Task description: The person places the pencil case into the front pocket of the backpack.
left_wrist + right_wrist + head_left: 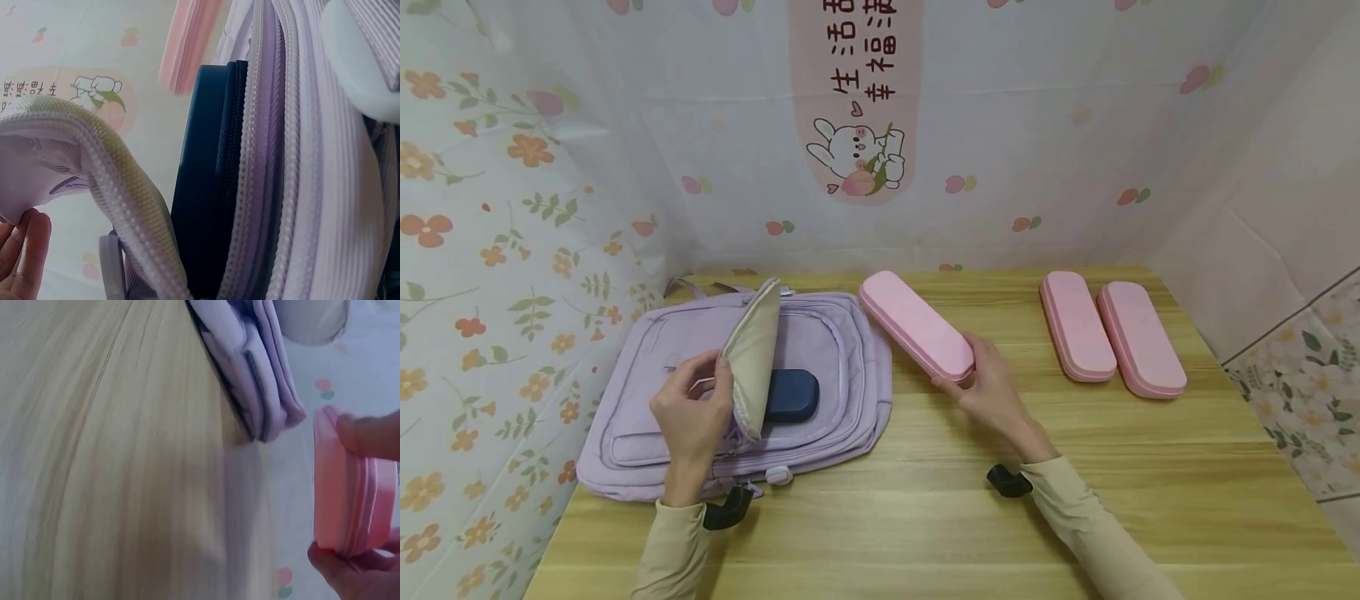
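A lavender backpack (655,358) lies on the left of the table. My left hand (694,400) pinches the edge of its unzipped front pocket flap (756,358) and holds it raised, cream lining showing. Inside the pocket lies a dark blue case (794,395), partly behind the flap; in the left wrist view the blue case (203,169) stands by the zipper teeth. My right hand (996,396) grips the near end of a pink zippered case (917,325), its far end by the backpack's right side. Fingers and thumb hold the pink case (337,487) in the right wrist view.
Two more pink cases, one (1077,325) beside the other (1142,337), lie on the wooden table (940,525) at the right. A patterned curtain (1000,125) hangs behind, with a floral one (490,333) along the left.
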Demonstrator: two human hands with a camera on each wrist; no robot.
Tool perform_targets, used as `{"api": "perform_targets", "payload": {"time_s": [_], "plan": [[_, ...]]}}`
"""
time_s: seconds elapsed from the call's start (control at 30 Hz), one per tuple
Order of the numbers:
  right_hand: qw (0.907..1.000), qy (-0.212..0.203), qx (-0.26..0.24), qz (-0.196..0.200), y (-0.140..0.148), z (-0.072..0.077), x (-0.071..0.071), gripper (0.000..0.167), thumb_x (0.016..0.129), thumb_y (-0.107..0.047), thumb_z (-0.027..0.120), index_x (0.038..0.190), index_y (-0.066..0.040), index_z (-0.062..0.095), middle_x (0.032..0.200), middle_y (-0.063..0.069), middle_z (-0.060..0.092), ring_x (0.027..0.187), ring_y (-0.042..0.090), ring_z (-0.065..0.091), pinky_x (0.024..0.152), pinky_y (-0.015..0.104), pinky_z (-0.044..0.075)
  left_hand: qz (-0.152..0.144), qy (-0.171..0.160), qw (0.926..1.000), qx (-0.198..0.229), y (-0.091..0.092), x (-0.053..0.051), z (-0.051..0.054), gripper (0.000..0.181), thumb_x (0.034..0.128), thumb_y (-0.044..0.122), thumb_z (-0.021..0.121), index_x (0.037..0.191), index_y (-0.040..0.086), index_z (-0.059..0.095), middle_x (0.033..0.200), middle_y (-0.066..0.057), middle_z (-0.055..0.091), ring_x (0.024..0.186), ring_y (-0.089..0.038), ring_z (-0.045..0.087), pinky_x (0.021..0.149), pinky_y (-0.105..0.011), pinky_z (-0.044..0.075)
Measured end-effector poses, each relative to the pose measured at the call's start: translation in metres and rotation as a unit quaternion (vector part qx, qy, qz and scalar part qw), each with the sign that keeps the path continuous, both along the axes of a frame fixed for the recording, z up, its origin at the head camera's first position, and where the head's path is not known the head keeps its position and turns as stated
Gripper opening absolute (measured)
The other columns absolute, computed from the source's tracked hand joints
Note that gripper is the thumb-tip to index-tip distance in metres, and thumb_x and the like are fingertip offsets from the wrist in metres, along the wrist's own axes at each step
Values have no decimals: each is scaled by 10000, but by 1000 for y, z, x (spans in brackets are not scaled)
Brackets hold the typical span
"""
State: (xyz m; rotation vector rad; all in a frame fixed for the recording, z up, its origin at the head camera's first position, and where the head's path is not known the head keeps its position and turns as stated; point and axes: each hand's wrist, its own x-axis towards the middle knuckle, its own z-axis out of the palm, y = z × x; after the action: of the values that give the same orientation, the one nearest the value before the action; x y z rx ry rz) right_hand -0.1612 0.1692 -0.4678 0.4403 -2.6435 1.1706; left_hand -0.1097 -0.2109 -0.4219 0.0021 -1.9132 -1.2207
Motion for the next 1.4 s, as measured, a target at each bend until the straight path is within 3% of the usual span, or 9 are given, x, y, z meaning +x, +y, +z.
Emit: {"api": "perform_targets", "payload": {"time_s": [0.27, 0.53, 0.67, 0.9, 1.13, 1.4], "plan": [[9976, -257, 69, 640, -18, 8, 0, 835, 772, -242, 881, 1439, 25, 458, 1376, 213, 565, 1240, 346, 552, 1057, 515, 486, 0, -14, 10000, 44, 1, 1, 2, 123, 881, -18, 696, 966, -79, 761, 867, -234, 746, 731, 107, 647, 668, -41, 537], [9941, -268, 106, 1046, -35, 11, -5, 835, 768, -257, 887, 1451, -18, 469, 1344, 161, 588, 1158, 273, 579, 992, 445, 518, 91, -3, 9999, 63, 10, 7, 17, 109, 862, -106, 662, 938, -154, 725, 857, -307, 719, 725, 134, 622, 667, -23, 522], [9912, -286, 101, 1288, -45, 12, -11, 803, 786, -256, 875, 1437, -19, 470, 1308, 129, 592, 1086, 231, 578, 935, 411, 535, 90, -11, 9999, 63, 6, 5, 12, 113, 866, -78, 677, 947, -121, 743, 869, -274, 734, 734, 128, 629, 667, -27, 526], [9815, -582, -662, 1697, -61, 15, -26, 771, 780, -145, 879, 1406, 27, 463, 1333, 168, 585, 1253, 301, 580, 1090, 448, 514, -26, 2, 10000, 20, -2, 1, -1, 121, 872, -23, 707, 968, -68, 767, 895, -241, 747, 754, 102, 653, 670, -46, 542], [9769, -871, -939, 1708, -74, 20, -39, 767, 773, -111, 876, 1420, 34, 489, 1353, 205, 585, 1280, 350, 579, 1094, 451, 508, -6, 29, 10000, 37, -2, 2, -1, 116, 870, -25, 714, 965, -67, 767, 892, -232, 750, 750, 98, 652, 677, -42, 541], [9879, -607, -234, 1410, -87, 30, -48, 810, 763, -160, 890, 1441, 47, 498, 1322, 222, 605, 1214, 352, 606, 1057, 441, 540, -42, -5, 9999, 107, 0, 2, -1, 125, 876, -9, 709, 976, -59, 767, 900, -225, 751, 764, 96, 655, 680, -51, 546]]}}
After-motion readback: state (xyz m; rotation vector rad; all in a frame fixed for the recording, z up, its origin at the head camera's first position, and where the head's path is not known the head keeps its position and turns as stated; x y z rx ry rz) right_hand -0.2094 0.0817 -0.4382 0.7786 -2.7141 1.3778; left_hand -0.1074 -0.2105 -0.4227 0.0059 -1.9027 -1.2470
